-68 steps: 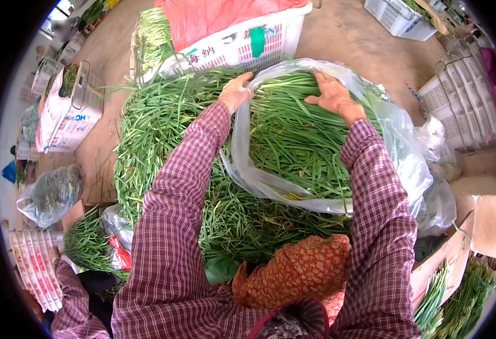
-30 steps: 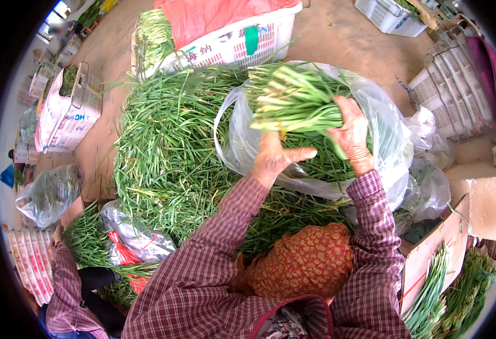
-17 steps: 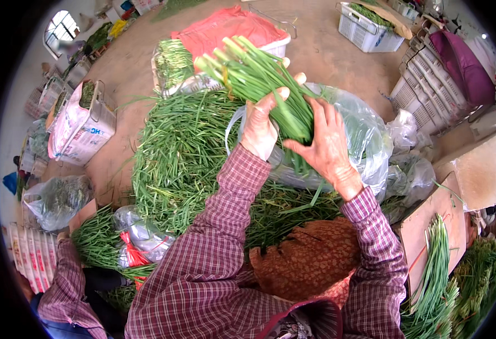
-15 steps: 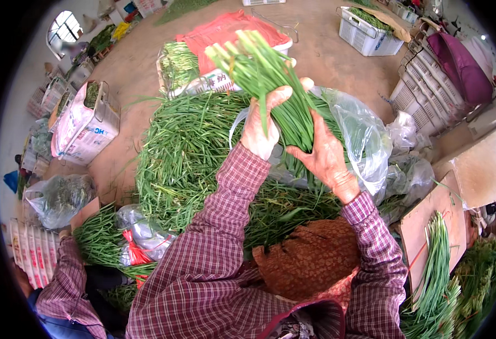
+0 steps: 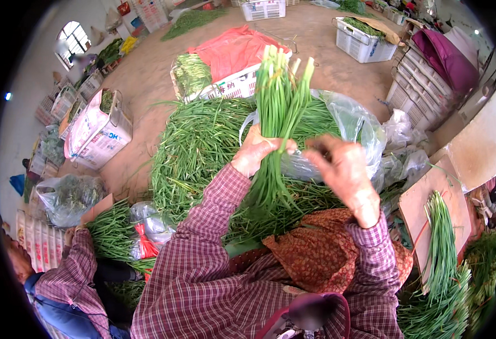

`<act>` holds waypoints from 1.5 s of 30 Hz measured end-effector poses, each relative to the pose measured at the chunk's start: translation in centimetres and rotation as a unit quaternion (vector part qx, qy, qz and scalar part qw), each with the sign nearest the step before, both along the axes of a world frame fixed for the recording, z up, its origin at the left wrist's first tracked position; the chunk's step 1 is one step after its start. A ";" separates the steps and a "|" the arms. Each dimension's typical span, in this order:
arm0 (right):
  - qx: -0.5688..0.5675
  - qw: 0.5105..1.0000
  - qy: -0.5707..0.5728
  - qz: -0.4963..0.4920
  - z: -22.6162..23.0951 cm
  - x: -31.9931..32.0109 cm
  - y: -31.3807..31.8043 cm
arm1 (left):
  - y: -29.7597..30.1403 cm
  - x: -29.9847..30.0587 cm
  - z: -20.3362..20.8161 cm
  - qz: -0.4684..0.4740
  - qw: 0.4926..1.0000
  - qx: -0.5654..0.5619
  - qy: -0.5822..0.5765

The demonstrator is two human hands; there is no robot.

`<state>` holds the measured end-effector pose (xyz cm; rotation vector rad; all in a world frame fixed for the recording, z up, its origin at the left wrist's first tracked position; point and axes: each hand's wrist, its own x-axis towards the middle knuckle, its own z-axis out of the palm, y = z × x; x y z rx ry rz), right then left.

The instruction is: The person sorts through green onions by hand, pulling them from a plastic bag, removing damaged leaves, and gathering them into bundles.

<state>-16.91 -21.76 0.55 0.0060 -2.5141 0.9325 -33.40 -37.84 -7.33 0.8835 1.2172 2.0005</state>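
Bunch of green stalks (image 5: 279, 104): near the centre of the frame, held nearly upright, pale cut ends at the top, leafy ends hanging below the grip; some stalks lean to the right near the top.
Left hand (image 5: 253, 150): wrapped around the bunch's lower part, thumb across the leaves.
Right hand (image 5: 343, 172): just right of the bunch, fingers half curled and blurred; from where I stand I cannot tell whether they pinch anything.
Sleeves (image 5: 211, 198): 2, purple-and-white plaid, reaching up from the lower edge.
Loose heap (image 5: 194, 133): green stalks spread out left of centre and under the hands.
Clear plastic bag (image 5: 361, 121): right of centre, beyond the right hand, more green stalks inside.
Covered crate (image 5: 234, 87): white, top centre, beyond the heap; a red cloth (image 5: 236, 51) lies over much of it, pale stalks showing at its left end.
Patterned cloth (image 5: 316, 248): orange-red, bunched up below the right hand.
Co-worker (image 5: 75, 291): lower left, in plaid too, near a silvery bag (image 5: 158, 230) with red ties (image 5: 145, 243).
Cardboard sheet (image 5: 437, 189): right side, tilted, long green bundles (image 5: 440, 243) by it at lower right.
Stacked crates (image 5: 415, 93): white, upper right, purple cloth (image 5: 446, 59) on top.
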 end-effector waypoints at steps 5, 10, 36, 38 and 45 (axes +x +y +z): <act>-0.068 0.976 0.202 -0.046 4.6 -1.8 0.3 | -0.3 3.4 3.0 0.009 0.993 -0.112 0.030; -0.030 0.990 0.129 -0.055 4.4 -2.8 1.2 | -0.6 3.7 2.5 -0.010 0.992 -0.122 0.032; -0.617 0.724 0.050 0.306 2.3 0.4 8.3 | -5.3 -3.2 0.2 -0.020 0.961 -0.267 0.063; -0.347 0.919 -0.061 0.176 2.0 0.3 7.9 | -5.4 -2.6 0.4 -0.005 0.969 -0.241 0.059; -0.098 0.994 0.011 -0.053 -3.9 -5.2 2.9 | -3.5 -1.2 1.1 -0.009 0.970 -0.233 0.064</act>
